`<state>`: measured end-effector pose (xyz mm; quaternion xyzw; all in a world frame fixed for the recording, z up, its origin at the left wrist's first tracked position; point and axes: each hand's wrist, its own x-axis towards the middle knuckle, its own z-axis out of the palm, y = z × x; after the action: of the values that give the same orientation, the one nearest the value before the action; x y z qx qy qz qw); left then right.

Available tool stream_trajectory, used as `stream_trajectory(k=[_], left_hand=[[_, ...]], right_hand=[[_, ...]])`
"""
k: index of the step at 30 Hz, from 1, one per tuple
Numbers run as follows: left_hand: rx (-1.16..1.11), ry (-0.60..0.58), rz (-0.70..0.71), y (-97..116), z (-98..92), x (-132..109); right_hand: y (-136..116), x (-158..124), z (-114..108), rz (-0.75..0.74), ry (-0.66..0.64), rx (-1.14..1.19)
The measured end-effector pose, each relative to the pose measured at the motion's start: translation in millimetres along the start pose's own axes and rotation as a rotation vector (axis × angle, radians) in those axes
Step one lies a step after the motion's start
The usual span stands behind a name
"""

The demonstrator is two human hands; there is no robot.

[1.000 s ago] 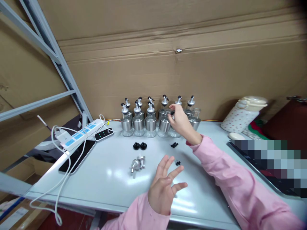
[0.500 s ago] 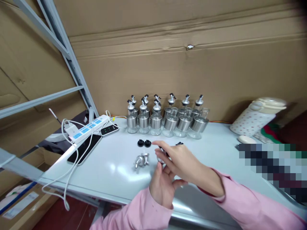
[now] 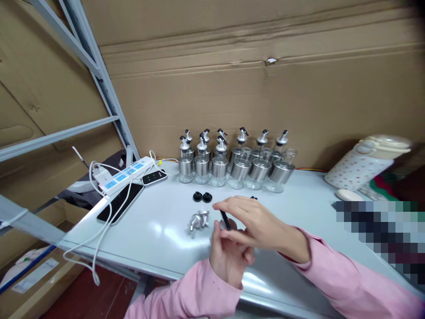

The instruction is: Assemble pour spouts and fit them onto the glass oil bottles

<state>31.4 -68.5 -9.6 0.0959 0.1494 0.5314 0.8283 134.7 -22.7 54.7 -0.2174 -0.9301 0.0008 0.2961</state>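
Observation:
My hands meet over the near middle of the white table. My left hand is curled, its fingers closed up against a small silver and black pourer cap. My right hand lies over it from the right, fingers and thumb pinched on the same cap. Just left of them lie loose metal spouts. Two black stoppers sit a little farther back. A small black piece peeks out behind my right hand. Several glass bottles with steel sleeves and spouts stand in rows by the cardboard wall.
A white power strip with trailing cables, a black phone and a small black device lie at the table's left. A dotted thermos jug and a white oval object stand at the right. A grey shelf frame rises at the left.
My right hand came back from the bottle row to the near middle with a small cap. My left hand, open a second ago, has closed up against it. The view shifted slightly.

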Motion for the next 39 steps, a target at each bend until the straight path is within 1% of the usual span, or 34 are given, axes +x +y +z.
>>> stream_trajectory(k=[4,6,7,8,11,12,15,18,20,23,26,30,32,36,37,38,39], left_hand=[[-0.091,-0.073,-0.031,-2,-4.4,0],[-0.086,-0.142,-0.036,-3,-5.6,1],[-0.080,-0.206,-0.039,-3,-6.1,2],[-0.067,-0.295,-0.052,-3,-6.6,3],[0.032,-0.591,-0.110,-3,-7.3,6],[0.074,-0.649,-0.123,-2,-7.2,6],[0.150,-0.707,-0.146,-1,-6.9,5],[0.190,-0.769,-0.209,-1,-8.6,3],[0.240,-0.749,-0.253,-3,-10.8,2],[0.306,-0.672,-0.280,-6,-13.9,0],[0.325,-0.651,-0.263,-9,-16.3,-2],[0.401,-0.589,-0.265,-10,-17.6,-3],[0.405,-0.605,-0.297,-8,-17.1,-3],[0.356,-0.682,-0.371,-6,-14.3,-2],[0.368,-0.680,-0.362,-6,-13.4,-3],[0.394,-0.659,-0.319,-7,-12.5,-4],[0.426,-0.629,-0.256,-7,-11.6,-6]], right_hand=[[-4,2,0,-0.086,0.103,-0.040],[-7,3,2,-0.114,0.124,-0.050],[-8,3,2,-0.124,0.133,-0.055],[-8,3,2,-0.130,0.138,-0.066],[-7,3,-2,-0.130,0.139,-0.130],[-7,4,-4,-0.124,0.134,-0.159],[-6,5,-9,-0.115,0.102,-0.259],[-6,5,-11,-0.182,0.123,-0.356],[-5,4,-10,-0.248,0.169,-0.420],[-3,2,-9,-0.310,0.214,-0.479],[0,-1,-7,-0.331,0.218,-0.482],[2,-4,-8,-0.354,0.217,-0.489],[3,-3,-10,-0.360,0.217,-0.486],[2,-1,-9,-0.368,0.218,-0.449],[1,-1,-8,-0.373,0.220,-0.421],[0,-1,-8,-0.361,0.230,-0.365],[0,-1,-7,-0.310,0.268,-0.270]])
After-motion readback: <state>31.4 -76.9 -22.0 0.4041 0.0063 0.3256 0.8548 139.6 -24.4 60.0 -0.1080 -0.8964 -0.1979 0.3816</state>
